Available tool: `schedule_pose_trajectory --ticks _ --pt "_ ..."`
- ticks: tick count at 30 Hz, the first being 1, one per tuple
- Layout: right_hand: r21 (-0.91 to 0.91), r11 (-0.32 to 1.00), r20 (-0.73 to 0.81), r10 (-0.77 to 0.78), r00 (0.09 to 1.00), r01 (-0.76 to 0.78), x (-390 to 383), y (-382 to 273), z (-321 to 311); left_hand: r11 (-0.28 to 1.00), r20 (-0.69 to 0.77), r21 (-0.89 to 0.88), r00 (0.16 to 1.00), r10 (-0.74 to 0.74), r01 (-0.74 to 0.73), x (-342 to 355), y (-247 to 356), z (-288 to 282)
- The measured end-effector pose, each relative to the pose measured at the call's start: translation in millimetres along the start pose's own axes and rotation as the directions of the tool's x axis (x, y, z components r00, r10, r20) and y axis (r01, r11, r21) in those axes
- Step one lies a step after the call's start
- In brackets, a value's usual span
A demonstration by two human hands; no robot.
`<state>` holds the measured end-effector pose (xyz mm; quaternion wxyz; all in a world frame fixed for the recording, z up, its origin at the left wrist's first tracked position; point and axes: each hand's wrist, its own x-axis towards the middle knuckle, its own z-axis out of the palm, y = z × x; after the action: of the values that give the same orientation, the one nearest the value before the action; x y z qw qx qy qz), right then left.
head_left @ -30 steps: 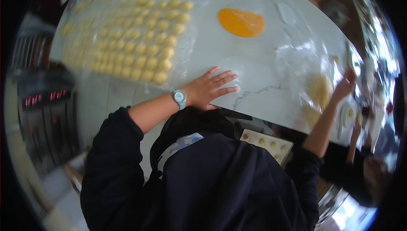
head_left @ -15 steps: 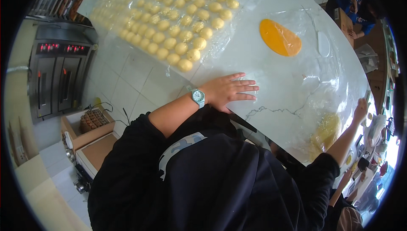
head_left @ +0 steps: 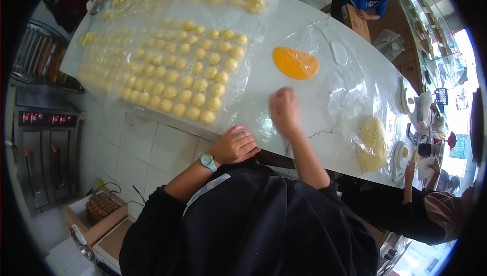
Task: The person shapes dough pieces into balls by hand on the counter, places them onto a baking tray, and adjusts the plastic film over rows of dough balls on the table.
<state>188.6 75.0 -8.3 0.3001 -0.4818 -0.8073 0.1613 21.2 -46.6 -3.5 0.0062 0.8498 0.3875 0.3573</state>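
My left hand [head_left: 236, 145] rests at the near edge of the counter [head_left: 261, 68], fingers bent and drawn together, perhaps just for steadiness; its palm is hidden, so I can't tell if it holds anything. My right hand [head_left: 284, 111] is over the bare stretch ahead, narrow and blurred; I can't tell what, if anything, is in it. To my left, the yellow dough balls [head_left: 201, 85] sit in rows under plastic film [head_left: 242, 79], likely against drying, the front row close to the edge. To my right, a dough lump [head_left: 373, 144] lies under more film, near the edge too. The widest open room runs between them, up to the orange scraper [head_left: 296, 63], with the white scraper [head_left: 339, 53] farther off.
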Motion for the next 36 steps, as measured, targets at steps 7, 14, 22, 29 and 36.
schedule_pose_trajectory --ticks 7,14,22,29,36 --pt "0.247 0.963 0.078 0.089 0.993 -0.106 -43 26 -29 0.981 -0.417 -0.019 0.890 -0.184 0.194 43 -17 -143" --pt "0.121 0.979 0.027 0.160 0.987 -0.162 6 -6 -1 0.958 -0.237 -0.239 0.967 0.099 -0.157 116 50 -273" --pt "0.575 0.772 0.188 0.199 0.962 -0.272 -40 60 -2 0.802 -0.122 -0.560 0.979 0.166 -0.206 153 69 -273" --pt "0.266 0.942 0.128 0.175 0.976 -0.203 -14 -12 7 0.685 -0.174 -0.673 0.960 0.219 -0.278 160 67 -255" --pt "0.549 0.801 0.214 0.142 0.967 -0.239 -68 36 0 0.610 -0.200 -0.726 0.946 0.256 -0.319 167 65 -251"
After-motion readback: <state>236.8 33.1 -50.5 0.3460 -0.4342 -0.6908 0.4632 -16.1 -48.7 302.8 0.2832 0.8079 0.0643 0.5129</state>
